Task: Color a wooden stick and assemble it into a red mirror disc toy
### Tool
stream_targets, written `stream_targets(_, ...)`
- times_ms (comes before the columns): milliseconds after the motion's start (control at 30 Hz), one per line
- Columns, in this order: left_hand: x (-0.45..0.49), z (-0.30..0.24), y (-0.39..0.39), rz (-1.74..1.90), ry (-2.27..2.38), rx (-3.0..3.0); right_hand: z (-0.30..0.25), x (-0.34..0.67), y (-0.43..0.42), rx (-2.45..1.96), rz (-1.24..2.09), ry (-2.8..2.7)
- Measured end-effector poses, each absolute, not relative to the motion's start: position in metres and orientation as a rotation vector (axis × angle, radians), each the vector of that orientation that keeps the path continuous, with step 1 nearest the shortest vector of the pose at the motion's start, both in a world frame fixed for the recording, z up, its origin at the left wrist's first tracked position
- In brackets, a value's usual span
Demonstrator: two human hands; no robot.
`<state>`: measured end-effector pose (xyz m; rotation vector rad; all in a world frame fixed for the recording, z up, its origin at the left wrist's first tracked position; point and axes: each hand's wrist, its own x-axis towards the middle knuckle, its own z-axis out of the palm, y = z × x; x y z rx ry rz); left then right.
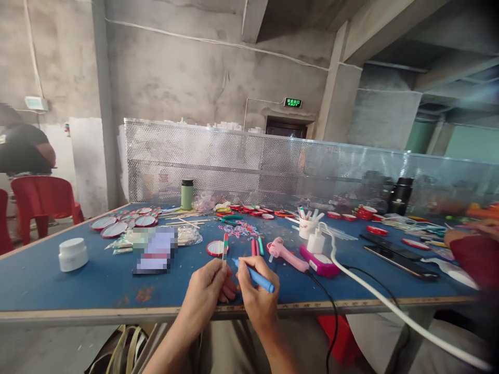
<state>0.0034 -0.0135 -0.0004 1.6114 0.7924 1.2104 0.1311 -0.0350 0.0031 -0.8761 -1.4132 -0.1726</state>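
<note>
Near the table's front edge, my left hand (210,283) pinches a thin flat stick (225,246) upright, its top banded in red and green. My right hand (258,291) grips a blue marker pen (262,279), its tip pointing left toward the stick. Whether the tip touches the stick, I cannot tell. Just beyond my hands lies a round red-rimmed disc (215,248). To its right are a red marker (255,246) and a green marker (260,245). A pink glue gun (288,254) lies to the right of my right hand.
A white jar (73,254) and a phone (156,250) are on the left. White cup with pens (307,226), magenta box (319,261) and cables stand right. Red-rimmed discs (145,220), a green bottle (187,195) and a metal mesh partition (218,161) lie beyond. A co-worker's sleeve (470,254) is far right.
</note>
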Motion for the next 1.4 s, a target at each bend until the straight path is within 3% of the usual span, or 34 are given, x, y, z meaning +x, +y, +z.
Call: stream_targets(1400, 0.0015, 0.0032, -0.0152, 1.201, 0.757, 1.571, 0.0015, 0.1361, -0.038, -0.831, -0.103, -1.494)
